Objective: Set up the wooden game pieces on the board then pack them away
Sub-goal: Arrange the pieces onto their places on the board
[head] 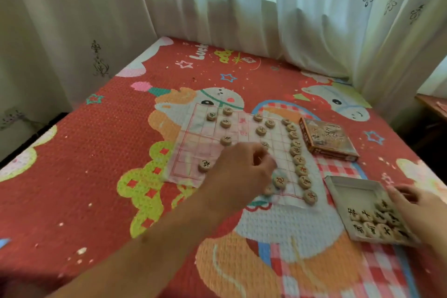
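A thin white board (200,147) with a red grid lies on the bed. Round wooden pieces with characters are scattered over it, one at its near-left corner (205,165) and one near my hand (280,181). A column of pieces (298,159) runs down the board's right edge. My left hand (242,172) hovers over the board's near middle with its fingers curled; what is inside them is hidden. My right hand (416,205) rests with its fingers spread on the open white box tray (338,186), touching several pieces (372,222) in it.
A brown printed box lid (329,138) lies just right of the board's far end. Everything sits on a red cartoon bedspread (96,176). White curtains (242,7) hang along the far and left sides. A wooden ledge (433,104) juts in at the right.
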The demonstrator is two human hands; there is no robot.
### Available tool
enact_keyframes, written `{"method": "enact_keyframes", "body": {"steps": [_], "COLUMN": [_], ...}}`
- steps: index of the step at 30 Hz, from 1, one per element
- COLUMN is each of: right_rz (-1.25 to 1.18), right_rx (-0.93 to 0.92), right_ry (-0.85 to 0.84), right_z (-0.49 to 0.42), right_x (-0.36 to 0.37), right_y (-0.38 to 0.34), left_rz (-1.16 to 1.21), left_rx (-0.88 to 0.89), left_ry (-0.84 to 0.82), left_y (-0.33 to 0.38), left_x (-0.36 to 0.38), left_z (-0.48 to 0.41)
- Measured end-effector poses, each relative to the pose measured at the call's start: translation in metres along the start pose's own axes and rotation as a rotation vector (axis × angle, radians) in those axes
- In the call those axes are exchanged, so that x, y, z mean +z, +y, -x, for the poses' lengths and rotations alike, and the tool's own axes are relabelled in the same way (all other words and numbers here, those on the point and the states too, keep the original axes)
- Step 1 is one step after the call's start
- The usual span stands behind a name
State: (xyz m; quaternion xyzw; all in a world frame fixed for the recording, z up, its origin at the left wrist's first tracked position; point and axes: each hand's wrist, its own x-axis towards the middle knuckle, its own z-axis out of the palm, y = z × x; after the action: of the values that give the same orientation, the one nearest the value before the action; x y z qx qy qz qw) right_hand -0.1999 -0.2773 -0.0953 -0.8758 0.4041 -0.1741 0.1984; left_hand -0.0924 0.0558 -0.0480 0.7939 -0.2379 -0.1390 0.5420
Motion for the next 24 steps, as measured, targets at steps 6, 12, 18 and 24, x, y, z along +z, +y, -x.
{"method": "enact_keyframes", "body": {"steps": [6,12,18,24], "right_rz": [-0.043,-0.146,-0.277,-0.382], "right_rx": [-0.027,0.054,0.079,-0.025], "right_ry": [0.007,0.041,-0.045,-0.15], "right_z": [0.019,0.068,0.123,0.155], "right_x": [0.006,-0.019,-0.026,-0.02], "right_y": [0.012,0.028,0.012,-0.048], "left_rz": [0.104,0.251,0.26,0.17], "left_rx": [-0.193,-0.221,-0.193,-0.09], "left_ry": [-0.186,-0.197,-0.185,0.042], "left_y": [-0.002,0.023,0.014,-0.003], "left_x": [0.1,0.118,0.113,0.059], "left_z": [0.048,0.075,0.106,0.131]}}
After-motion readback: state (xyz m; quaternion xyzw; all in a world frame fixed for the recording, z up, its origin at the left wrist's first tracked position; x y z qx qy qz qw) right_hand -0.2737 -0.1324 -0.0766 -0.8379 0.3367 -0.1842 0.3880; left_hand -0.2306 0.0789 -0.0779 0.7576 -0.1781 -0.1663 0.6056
